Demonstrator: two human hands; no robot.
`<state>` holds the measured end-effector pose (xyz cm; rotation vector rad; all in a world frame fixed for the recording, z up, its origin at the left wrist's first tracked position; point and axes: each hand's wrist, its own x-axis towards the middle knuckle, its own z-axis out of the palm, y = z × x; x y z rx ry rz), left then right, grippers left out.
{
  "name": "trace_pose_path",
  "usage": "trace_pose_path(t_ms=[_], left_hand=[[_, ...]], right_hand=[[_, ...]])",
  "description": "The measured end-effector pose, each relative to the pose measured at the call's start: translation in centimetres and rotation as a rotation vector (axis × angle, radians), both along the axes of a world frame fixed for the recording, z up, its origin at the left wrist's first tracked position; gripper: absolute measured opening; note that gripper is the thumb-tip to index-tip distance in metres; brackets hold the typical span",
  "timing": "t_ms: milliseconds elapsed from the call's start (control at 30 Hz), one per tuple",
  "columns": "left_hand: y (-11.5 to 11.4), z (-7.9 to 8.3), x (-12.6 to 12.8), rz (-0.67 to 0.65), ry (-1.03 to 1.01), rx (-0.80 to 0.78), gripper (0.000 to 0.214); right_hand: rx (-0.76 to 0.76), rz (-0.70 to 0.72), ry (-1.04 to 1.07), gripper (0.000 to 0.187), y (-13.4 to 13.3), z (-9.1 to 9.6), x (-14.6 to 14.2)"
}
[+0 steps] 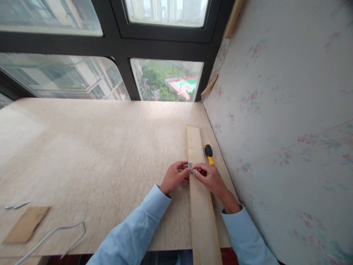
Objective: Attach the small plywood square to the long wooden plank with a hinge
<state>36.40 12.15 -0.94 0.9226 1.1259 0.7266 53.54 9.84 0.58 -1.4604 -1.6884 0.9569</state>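
A long pale wooden board [202,209] lies lengthwise on the sill, its near end reaching past the front edge. My left hand [177,174] is closed on a small metal bracket [190,165] at the board's left edge. Over the board, my right hand [209,177] is pinched close to the bracket. Whatever its fingertips hold is too small to make out. A screwdriver [209,154] with a black and yellow handle lies just right of the board, beyond my right hand; its shaft is not visible.
The broad marble-patterned sill [104,158] runs up to dark window frames [165,46]. A papered wall [289,129] rises close on the right. At the lower left are a thin wooden piece [26,225], a slim metal tool [17,206] and a grey cable [52,232].
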Motion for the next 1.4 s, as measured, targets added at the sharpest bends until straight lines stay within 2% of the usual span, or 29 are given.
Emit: trace_pose_path(t_ms=[500,667,900,1033,1167,1300,1400], left_hand=[[-0.1,-0.1,0.1,-0.004,-0.03,0.008,0.042],[0.0,0.1,0.1,-0.007,-0.01,0.026,0.041],[-0.1,0.0,0.0,-0.015,-0.035,0.021,0.039],[-0.1,0.1,0.0,-0.011,-0.018,0.015,0.036],[0.0,0.4,0.2,-0.018,0.0,0.0,0.034],[0.0,0.6,0.1,-0.033,0.004,-0.012,0.033],[0.0,0.7,0.1,-0.031,0.001,-0.009,0.033]], right_hand=[[0.049,0.012,-0.039,0.013,-0.1,-0.3,0.3],[0.004,0.02,0.053,0.026,-0.3,-0.3,0.7],[0.11,0.074,-0.014,0.016,-0.4,0.1,0.8],[0.119,0.01,-0.057,0.017,-0.4,-0.3,0.5],[0.165,-0.049,-0.024,0.027,-0.5,-0.2,1.0],[0.27,-0.332,-0.046,0.03,-0.2,-0.1,2.9],[0.26,-0.476,-0.202,0.034,0.3,-1.0,4.3]])
